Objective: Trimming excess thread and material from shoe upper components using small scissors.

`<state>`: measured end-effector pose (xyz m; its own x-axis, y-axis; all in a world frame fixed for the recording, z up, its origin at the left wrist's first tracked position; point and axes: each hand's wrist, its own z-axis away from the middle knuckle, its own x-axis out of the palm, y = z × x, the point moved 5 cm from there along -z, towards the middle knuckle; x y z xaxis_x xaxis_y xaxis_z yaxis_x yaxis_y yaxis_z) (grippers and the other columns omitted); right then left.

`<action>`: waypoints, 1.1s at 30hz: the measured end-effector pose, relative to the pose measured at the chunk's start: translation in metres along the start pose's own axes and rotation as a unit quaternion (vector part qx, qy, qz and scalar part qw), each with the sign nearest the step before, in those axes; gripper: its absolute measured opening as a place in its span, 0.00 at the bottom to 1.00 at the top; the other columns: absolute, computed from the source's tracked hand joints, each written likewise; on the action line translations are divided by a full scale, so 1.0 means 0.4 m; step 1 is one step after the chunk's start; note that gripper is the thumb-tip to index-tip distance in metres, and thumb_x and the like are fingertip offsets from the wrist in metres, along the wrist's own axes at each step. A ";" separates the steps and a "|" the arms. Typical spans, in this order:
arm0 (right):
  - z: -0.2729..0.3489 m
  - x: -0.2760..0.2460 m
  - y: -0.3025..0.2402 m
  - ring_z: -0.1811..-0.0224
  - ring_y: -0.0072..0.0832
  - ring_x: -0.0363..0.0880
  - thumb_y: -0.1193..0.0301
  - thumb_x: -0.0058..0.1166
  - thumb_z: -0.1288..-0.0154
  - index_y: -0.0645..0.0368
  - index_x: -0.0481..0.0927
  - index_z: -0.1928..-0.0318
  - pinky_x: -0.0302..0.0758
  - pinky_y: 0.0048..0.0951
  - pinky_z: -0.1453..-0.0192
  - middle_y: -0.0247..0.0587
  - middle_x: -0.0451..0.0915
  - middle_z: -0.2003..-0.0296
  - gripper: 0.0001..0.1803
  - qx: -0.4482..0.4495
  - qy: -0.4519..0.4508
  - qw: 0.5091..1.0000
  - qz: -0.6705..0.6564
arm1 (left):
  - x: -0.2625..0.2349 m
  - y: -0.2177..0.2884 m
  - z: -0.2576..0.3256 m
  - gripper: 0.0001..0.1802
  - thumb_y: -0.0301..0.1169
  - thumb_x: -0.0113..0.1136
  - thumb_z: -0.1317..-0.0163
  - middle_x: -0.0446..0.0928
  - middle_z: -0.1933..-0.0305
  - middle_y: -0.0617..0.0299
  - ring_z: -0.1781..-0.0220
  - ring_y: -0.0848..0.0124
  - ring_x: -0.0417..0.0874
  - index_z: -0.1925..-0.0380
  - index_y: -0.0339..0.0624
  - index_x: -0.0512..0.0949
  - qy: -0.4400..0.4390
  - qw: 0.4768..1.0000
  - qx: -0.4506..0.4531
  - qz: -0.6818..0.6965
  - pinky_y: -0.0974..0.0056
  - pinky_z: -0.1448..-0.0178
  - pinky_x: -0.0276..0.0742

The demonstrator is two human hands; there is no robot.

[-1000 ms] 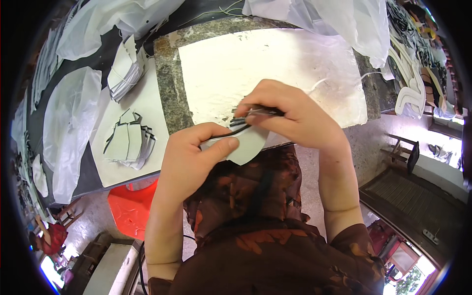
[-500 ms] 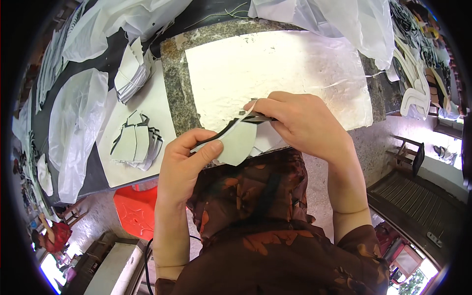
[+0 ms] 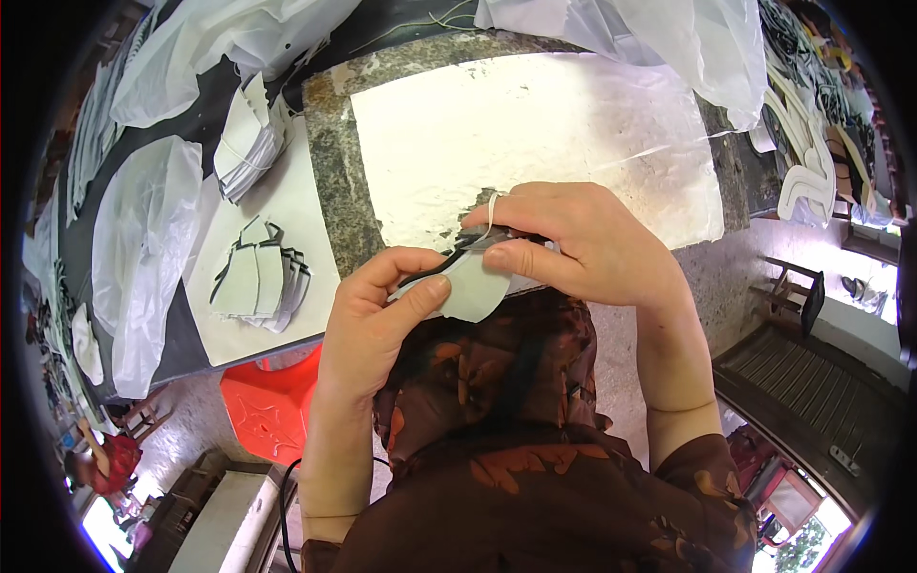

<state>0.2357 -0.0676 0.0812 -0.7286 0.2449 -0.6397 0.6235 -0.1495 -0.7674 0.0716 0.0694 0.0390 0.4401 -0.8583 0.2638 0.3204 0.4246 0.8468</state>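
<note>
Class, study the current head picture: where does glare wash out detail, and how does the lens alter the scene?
Head view: glare bleaches much of the white sheet; head view: the opening at lower left burns out to white; head view: a black rim swallows the corners, and the dark table's left edge bows; head view: the left hand looks fairly sharp.

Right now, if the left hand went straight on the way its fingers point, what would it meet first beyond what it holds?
Probably the right hand, just past the pale piece in the left hand; depth between them is unclear.
</note>
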 end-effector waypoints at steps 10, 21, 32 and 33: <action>0.010 0.003 0.008 0.62 0.38 0.86 0.64 0.63 0.28 0.60 0.87 0.47 0.79 0.35 0.57 0.43 0.86 0.63 0.16 0.007 0.011 0.999 -0.030 | -0.005 -0.014 0.000 0.11 0.25 0.70 0.30 0.85 0.57 0.66 0.56 0.80 0.82 0.50 0.35 0.85 0.015 1.000 0.002 -0.020 0.73 0.49 0.79; 0.005 0.026 0.015 0.66 0.13 0.69 0.74 0.63 0.33 0.65 0.81 0.63 0.68 0.20 0.61 0.24 0.74 0.70 0.06 0.203 0.010 0.933 -0.298 | -0.007 -0.004 0.010 0.25 0.44 0.54 0.19 0.87 0.49 0.58 0.51 0.77 0.84 0.44 0.30 0.84 -0.039 0.998 -0.012 0.051 0.68 0.40 0.77; -0.010 0.082 -0.011 0.69 0.11 0.63 0.72 0.61 0.33 0.62 0.80 0.66 0.61 0.21 0.66 0.21 0.70 0.74 0.06 0.231 0.049 0.927 -0.291 | -0.071 -0.016 0.051 0.11 0.24 0.71 0.31 0.88 0.60 0.61 0.59 0.79 0.85 0.51 0.31 0.86 0.005 0.998 -0.035 0.049 0.73 0.53 0.79; -0.014 0.091 -0.015 0.69 0.12 0.64 0.70 0.61 0.31 0.63 0.81 0.64 0.63 0.21 0.65 0.23 0.70 0.75 0.08 0.234 0.043 0.928 -0.288 | -0.081 -0.019 0.056 0.11 0.24 0.71 0.31 0.88 0.60 0.61 0.59 0.79 0.85 0.51 0.31 0.86 0.013 0.998 -0.033 0.048 0.73 0.53 0.79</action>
<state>0.2069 -0.0523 0.0628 -0.8648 0.4856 -0.1275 -0.0676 -0.3643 -0.9288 0.0362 0.0874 0.0343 0.4937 -0.8048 0.3294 0.3300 0.5238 0.7853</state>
